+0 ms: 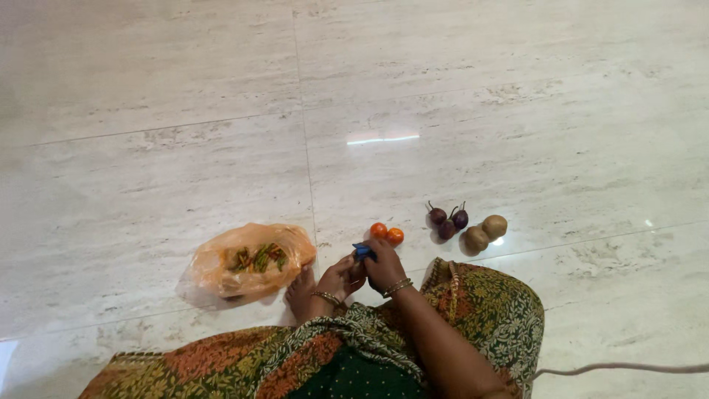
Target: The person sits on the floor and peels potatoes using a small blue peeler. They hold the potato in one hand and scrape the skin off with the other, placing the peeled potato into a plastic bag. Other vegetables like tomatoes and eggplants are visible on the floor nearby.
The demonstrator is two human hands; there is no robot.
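Both my hands meet low in the view, just above my lap. My right hand (pixel 383 267) and my left hand (pixel 337 279) together hold a small blue object (pixel 362 252) between the fingertips; what it is I cannot tell. Just beyond the hands two orange-red tomatoes (pixel 388 233) lie on the floor. To the left, an orange plastic bag (pixel 251 262) holds green and red chillies. My bare foot (pixel 299 292) rests beside that bag.
Three small purple brinjals (pixel 448 219) and two brown round vegetables (pixel 484 232) lie to the right of the tomatoes. The pale marble floor (pixel 369 89) stretches away. My patterned green and orange garment (pixel 473 310) covers the lower view. A cord (pixel 628 367) runs at lower right.
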